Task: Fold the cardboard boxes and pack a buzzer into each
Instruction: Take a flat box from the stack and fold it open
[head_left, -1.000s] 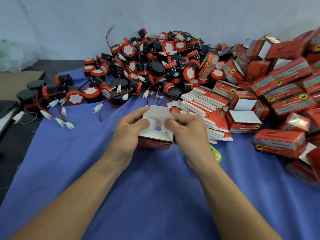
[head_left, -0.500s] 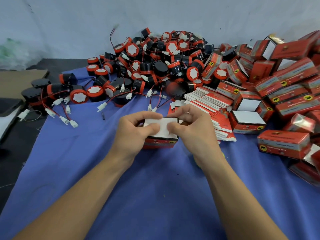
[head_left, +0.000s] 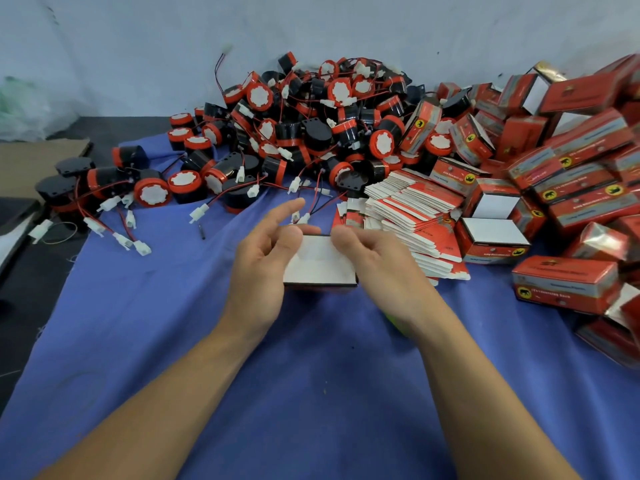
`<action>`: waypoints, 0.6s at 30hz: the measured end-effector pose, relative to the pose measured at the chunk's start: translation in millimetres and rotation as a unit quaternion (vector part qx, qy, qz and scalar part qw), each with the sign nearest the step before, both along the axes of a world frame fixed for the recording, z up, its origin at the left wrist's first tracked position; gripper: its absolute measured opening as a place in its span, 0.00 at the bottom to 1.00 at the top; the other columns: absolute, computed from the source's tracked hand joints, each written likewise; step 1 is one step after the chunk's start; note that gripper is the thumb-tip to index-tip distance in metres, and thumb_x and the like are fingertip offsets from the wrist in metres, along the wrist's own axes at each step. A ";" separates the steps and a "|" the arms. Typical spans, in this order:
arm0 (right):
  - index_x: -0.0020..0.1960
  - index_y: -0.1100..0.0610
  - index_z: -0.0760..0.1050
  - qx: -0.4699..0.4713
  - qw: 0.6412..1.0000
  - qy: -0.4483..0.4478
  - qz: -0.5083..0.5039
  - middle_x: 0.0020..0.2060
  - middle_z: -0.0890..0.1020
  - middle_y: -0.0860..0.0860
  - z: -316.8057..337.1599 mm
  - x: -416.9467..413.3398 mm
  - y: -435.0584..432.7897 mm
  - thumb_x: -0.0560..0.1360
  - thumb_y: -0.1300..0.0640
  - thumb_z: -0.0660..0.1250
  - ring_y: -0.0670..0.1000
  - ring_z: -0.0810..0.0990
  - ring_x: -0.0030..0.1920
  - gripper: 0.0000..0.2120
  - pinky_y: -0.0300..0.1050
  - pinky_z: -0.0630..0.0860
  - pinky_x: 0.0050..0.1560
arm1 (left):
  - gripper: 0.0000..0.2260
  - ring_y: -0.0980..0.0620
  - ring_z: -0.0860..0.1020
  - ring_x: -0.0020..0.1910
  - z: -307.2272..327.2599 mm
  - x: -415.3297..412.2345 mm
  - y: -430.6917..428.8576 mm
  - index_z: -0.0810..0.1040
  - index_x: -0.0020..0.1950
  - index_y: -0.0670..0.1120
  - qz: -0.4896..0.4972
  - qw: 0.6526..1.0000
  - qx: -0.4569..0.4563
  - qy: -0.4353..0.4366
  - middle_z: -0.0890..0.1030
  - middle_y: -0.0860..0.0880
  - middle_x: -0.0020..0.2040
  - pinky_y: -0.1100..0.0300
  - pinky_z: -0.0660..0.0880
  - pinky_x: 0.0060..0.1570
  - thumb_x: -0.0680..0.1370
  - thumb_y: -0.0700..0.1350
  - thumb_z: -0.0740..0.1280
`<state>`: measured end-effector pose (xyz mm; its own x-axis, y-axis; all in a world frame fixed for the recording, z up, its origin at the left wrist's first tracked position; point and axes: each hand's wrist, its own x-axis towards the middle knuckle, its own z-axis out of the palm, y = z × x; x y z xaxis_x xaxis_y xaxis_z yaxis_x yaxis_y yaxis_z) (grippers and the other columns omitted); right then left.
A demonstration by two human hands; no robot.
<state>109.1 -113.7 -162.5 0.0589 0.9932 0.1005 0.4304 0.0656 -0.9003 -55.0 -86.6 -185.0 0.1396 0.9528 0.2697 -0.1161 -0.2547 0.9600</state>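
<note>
Presently the left hand (head_left: 263, 268) lies against the left side of a small red cardboard box (head_left: 320, 266) with a white top face. Its fingers are loose and mostly straight, forefinger lifted, thumb at the box's far left corner. The right hand (head_left: 374, 261) sits at the box's right side with fingers curled at the far right corner. Motion blur there; cannot tell whether they grip it.

The box rests flaps-closed on the blue cloth (head_left: 311, 393), centre, between both hands.

Just far-right of the box: a fanned stack of flat red-and-white box blanks (head_left: 412, 209). Far centre: a heap of round black-and-red buzzers (head_left: 311, 126), with red and black leads and white plugs trailing toward the hands. Right: folded red boxes (head_left: 571, 188) piled up, several showing white ends. Far left, off the cloth: a brown cardboard sheet (head_left: 34, 161).
</note>
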 end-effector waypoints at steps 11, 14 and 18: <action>0.35 0.43 0.76 0.166 0.973 -0.105 -0.121 0.31 0.75 0.44 -3.3 -8.7 0.6 0.66 0.58 0.78 0.41 0.73 0.33 0.14 0.31 0.66 0.36 | 0.22 0.58 0.78 0.67 -12.3 -6.0 14.7 0.78 0.70 0.54 -0.026 0.996 0.049 0.071 0.82 0.58 0.64 0.53 0.72 0.68 0.77 0.59 0.65; 0.36 0.46 0.79 0.173 0.963 -0.167 -0.119 0.33 0.74 0.41 -12.7 -20.9 1.1 0.68 0.56 0.77 0.44 0.73 0.39 0.09 0.37 0.62 0.39 | 0.34 0.57 0.74 0.71 -13.7 -8.2 14.3 0.69 0.78 0.56 -0.010 0.989 0.057 0.133 0.77 0.61 0.71 0.57 0.71 0.71 0.71 0.57 0.70; 0.35 0.54 0.81 0.251 0.904 -0.317 -0.140 0.31 0.81 0.51 -16.7 -22.2 6.0 0.67 0.61 0.72 0.56 0.73 0.43 0.04 0.47 0.62 0.47 | 0.34 0.61 0.72 0.71 -10.3 -13.9 15.2 0.71 0.76 0.56 0.024 0.959 0.144 0.242 0.75 0.60 0.71 0.63 0.70 0.68 0.70 0.41 0.73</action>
